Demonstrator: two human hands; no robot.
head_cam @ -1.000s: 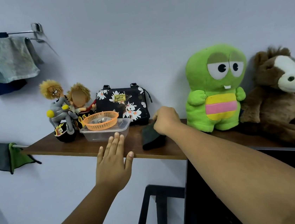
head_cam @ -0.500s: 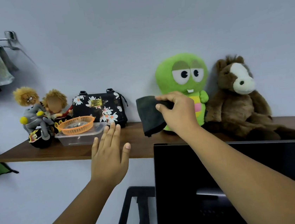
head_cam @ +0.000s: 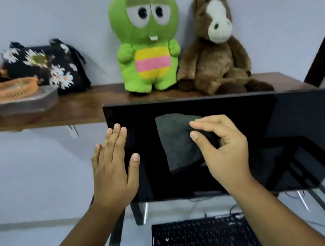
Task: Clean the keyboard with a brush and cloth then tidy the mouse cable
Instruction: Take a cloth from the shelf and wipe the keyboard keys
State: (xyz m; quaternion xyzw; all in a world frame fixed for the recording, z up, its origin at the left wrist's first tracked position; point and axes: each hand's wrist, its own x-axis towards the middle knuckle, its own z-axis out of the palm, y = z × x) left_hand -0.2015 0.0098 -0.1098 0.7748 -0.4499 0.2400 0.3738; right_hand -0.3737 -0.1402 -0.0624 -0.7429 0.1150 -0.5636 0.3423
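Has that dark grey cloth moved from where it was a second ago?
Yes. The dark grey cloth left the brown wooden shelf and now hangs lower, pinched in the right hand, in front of the black monitor screen.

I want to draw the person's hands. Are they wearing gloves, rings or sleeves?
No gloves and no rings that I can see. The left hand and right hand are bare, with short, plain fingernails. Both forearms are bare too, with no sleeves, watch or bracelet showing.
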